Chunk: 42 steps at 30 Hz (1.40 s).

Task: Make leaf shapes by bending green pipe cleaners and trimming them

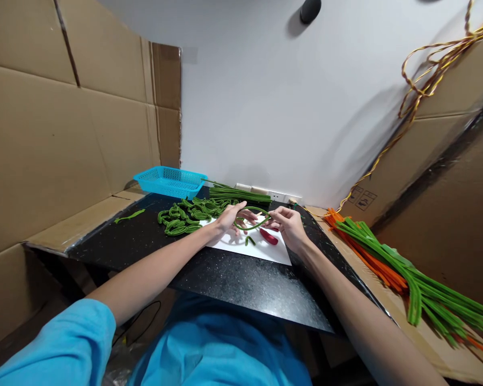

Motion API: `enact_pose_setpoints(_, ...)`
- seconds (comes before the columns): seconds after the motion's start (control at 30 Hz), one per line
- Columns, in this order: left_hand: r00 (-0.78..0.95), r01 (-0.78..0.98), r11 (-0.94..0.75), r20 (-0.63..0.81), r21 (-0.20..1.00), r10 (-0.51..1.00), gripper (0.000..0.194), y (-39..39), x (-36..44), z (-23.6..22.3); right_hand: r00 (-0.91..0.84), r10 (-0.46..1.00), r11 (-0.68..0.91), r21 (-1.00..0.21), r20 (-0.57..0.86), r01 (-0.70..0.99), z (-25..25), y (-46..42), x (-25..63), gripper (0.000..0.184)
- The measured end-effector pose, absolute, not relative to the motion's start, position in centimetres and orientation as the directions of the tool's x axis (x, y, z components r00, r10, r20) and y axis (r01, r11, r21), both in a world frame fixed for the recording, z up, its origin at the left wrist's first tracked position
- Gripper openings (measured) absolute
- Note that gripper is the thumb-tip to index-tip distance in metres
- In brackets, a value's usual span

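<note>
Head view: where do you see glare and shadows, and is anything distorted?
In the head view, glare whitens the black table toward its near edge; in that view, soft shadows fall on the wall, and the right forearm looks stretched toward the bottom edge, probably by the lens.

On your left sits a bright-blue perforated plastic basket (166, 188); on your right hangs twisted yellow-and-brown cord (446, 63); above, a black rounded object (310, 10), seemingly wall-mounted.

Right grip (287, 224) pinches green loop (249, 229), left grip (228, 217) opposite, above white sheet (268, 253).
Blue basket (161, 186) near desk's (233, 279) far-left corner; green stems (239, 194) along far edge.
</note>
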<state>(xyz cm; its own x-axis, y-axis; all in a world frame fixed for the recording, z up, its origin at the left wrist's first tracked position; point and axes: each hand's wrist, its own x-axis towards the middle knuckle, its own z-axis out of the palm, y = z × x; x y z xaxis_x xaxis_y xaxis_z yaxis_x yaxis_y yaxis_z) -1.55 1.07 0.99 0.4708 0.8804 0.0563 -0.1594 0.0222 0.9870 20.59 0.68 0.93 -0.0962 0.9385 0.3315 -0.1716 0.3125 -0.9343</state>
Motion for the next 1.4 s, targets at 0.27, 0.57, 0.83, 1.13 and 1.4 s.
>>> enact_pose_setpoints(0.27, 0.752, -0.173, 0.186, 0.008, 0.967, 0.659, 0.045, -0.3, -1.7, 2.0, -0.184, 0.916, 0.340, -0.934, 0.355, -0.113, 1.0, 0.4, 20.5, 0.045)
enact_pose_setpoints(0.57, 0.723, -0.177, 0.128, 0.041, 0.976, 0.689, 0.026, 0.0, -1.2, 1.8, -0.279, 0.892, 0.356, -0.933, 0.357, -0.056, 0.8, 0.5, 20.9, 0.037)
enact_pose_setpoints(0.83, 0.712, -0.165, 0.132, 0.025, 0.977, 0.702, 0.019, -0.1, -1.0, 1.6, -0.291, 0.887, 0.370, -0.929, 0.359, -0.019, 0.7, 0.6, 20.9, 0.034)
enact_pose_setpoints(1.13, 0.723, -0.209, 0.197, 0.016, 0.958, 0.691, 0.019, -0.3, -1.2, 1.5, -0.263, 0.894, 0.373, -0.928, 0.363, -0.012, 1.0, 0.3, 20.5, 0.042)
enact_pose_setpoints(1.4, 0.723, -0.222, 0.218, 0.011, 0.950, 0.691, 0.024, -0.7, -1.2, 1.6, -0.300, 0.886, 0.365, -0.931, 0.353, -0.018, 1.0, 0.0, 20.0, 0.055)
